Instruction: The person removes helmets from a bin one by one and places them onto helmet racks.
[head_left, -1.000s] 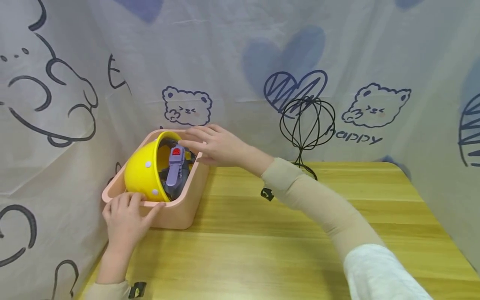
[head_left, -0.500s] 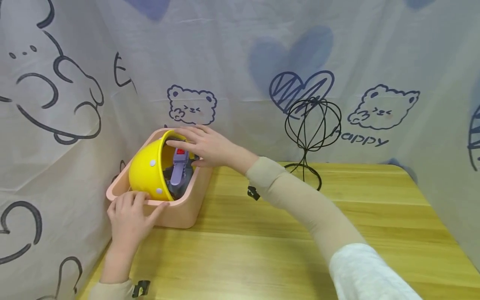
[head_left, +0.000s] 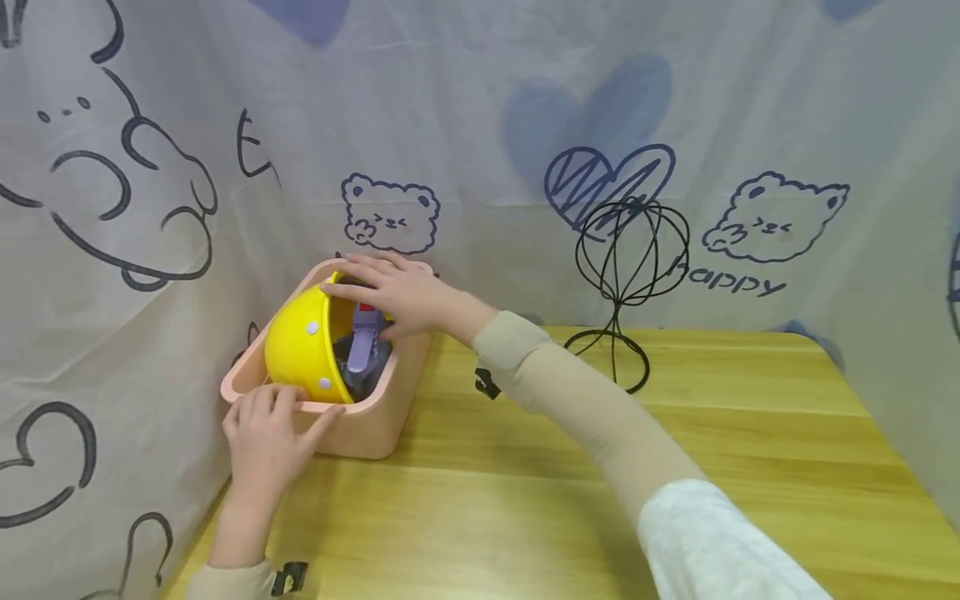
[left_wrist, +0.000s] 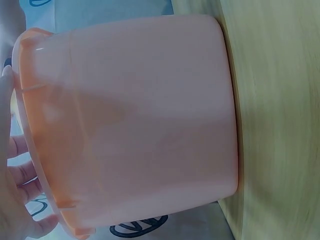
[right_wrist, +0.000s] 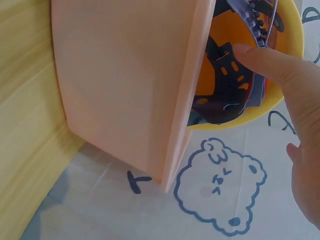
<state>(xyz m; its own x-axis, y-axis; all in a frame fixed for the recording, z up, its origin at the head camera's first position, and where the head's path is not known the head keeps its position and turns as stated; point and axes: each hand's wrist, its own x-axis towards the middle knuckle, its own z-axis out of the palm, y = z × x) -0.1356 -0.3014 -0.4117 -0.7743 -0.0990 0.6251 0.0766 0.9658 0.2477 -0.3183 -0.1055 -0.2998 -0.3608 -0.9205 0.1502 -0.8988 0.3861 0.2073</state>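
Observation:
A yellow hard hat with white studs lies on its side in a pink plastic bin, its opening turned right. Dark straps and a purple adjuster show inside the hat. My left hand grips the bin's near rim, fingers over the edge and thumb along the front. From the right, my right hand reaches over the bin, its extended fingers lying across the upper brim. Its thumb overlaps the hat's inner straps in the right wrist view; the other fingers are hidden there.
A black wire stand with a round cage top stands to the right at the back of the wooden table. Printed white cloth hangs behind and at the sides, close to the bin's left.
My right hand has moved left, from the bin's far right rim onto the hat's upper brim. My left hand stays at the near rim. The whole head view has shifted slightly.

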